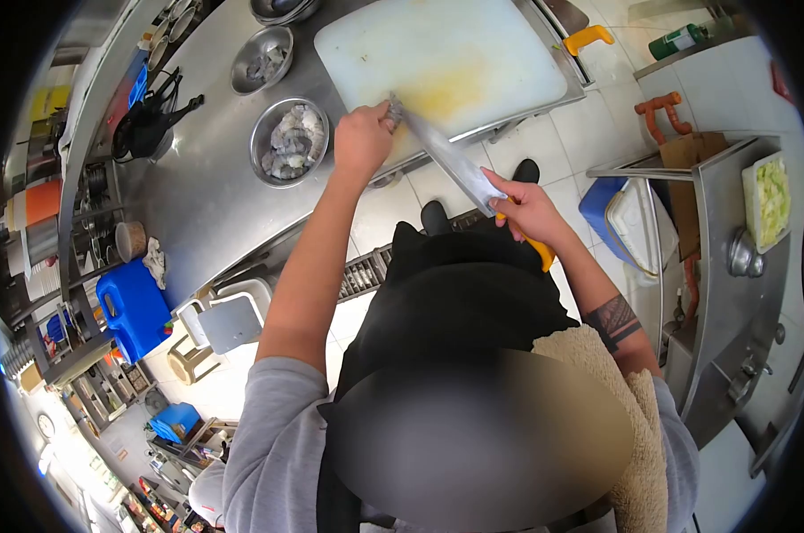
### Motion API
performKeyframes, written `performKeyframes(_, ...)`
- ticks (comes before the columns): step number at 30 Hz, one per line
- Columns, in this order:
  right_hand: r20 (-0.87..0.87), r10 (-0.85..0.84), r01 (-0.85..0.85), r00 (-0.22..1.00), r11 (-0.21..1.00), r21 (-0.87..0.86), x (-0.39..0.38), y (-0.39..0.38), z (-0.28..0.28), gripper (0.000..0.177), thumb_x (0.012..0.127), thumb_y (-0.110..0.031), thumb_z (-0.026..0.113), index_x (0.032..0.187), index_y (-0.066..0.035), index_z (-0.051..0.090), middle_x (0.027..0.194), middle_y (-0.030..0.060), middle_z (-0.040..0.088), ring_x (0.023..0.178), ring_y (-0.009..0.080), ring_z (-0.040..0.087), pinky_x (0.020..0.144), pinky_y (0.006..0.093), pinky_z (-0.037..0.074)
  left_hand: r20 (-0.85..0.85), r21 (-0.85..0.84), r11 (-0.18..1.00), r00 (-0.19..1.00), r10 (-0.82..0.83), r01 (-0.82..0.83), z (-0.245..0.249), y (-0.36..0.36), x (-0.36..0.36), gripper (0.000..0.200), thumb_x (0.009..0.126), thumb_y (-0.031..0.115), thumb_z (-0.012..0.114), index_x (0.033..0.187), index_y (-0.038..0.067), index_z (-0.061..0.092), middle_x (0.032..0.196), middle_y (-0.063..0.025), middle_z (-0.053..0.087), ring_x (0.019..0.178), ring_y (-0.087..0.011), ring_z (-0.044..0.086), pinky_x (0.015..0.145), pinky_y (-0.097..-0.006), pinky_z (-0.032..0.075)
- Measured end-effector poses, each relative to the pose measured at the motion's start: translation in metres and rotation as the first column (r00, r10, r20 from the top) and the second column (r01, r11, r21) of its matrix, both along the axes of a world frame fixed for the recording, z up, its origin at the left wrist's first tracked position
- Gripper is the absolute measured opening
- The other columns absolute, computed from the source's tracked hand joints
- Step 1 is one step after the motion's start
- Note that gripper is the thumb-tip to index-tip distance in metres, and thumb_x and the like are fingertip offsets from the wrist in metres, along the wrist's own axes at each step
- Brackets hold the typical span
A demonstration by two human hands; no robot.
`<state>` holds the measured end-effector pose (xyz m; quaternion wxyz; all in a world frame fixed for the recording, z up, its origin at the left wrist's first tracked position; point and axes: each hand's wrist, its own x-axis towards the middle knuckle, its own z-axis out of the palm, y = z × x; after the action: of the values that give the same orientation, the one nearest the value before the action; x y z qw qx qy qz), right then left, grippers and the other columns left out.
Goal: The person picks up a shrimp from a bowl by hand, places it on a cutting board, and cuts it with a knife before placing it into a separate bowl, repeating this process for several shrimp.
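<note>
My left hand (pixel 364 140) is at the near left edge of the white cutting board (pixel 509 53), its fingers closed on a small grey shrimp (pixel 394 110). In my right hand (pixel 528 210) is a large knife (pixel 451 162) with a yellow handle, its blade slanting up and left so that the tip lies by the shrimp. A yellow-brown wet stain marks the board. Left of my left hand, a metal bowl (pixel 255 153) holds several grey shrimp (pixel 297 140). Behind it a smaller metal bowl (pixel 282 42) contains more grey pieces.
The steel table (pixel 206 169) carries stacked bowls at the back and a black object (pixel 144 120) at left. A yellow handle (pixel 589 38) juts out beyond the board's right side. On the right, a steel counter (pixel 722 275) bears a tray of green pieces (pixel 769 200).
</note>
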<state>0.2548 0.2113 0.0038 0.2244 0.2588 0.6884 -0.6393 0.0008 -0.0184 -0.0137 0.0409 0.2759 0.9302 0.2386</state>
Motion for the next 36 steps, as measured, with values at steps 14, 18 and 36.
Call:
performKeyframes(14,0.063,0.009,-0.003,0.998,0.996,-0.093,0.021,-0.014,0.011,0.058,0.111,-0.018,0.066,0.166,-0.033,0.056,0.079,0.0041,0.070,0.049,0.0085,0.054,0.050,0.0278,0.051,0.122,0.070,0.992,0.988,0.092,-0.101,0.005,-0.003,-0.001,0.043,0.091,0.022,0.082,0.133,0.013,0.082,0.091,-0.0163,0.081,0.080,-0.0304,0.078,0.084,-0.0409,0.062)
performKeyframes(18,0.053,0.150,-0.151,0.987,0.989,0.003,0.034,-0.011,0.002,0.056,0.110,-0.017,0.067,0.164,-0.033,0.059,0.080,0.0034,0.070,0.052,0.0085,0.054,0.051,0.0274,0.050,0.132,0.084,0.993,0.989,0.072,-0.083,0.004,-0.005,-0.004,0.042,0.092,0.023,0.081,0.133,0.014,0.083,0.094,-0.0173,0.082,0.085,-0.0320,0.079,0.086,-0.0413,0.063)
performKeyframes(36,-0.021,-0.042,0.043,0.999,0.997,0.058,0.022,0.014,0.027,0.058,0.110,-0.014,0.063,0.165,-0.033,0.057,0.078,0.0024,0.067,0.052,0.0071,0.051,0.051,0.0275,0.049,0.156,0.059,0.993,0.983,0.093,-0.103,0.019,0.017,-0.008,0.028,0.088,0.028,0.077,0.103,0.005,0.076,0.101,-0.0183,0.079,0.094,-0.0400,0.076,0.084,-0.0489,0.060)
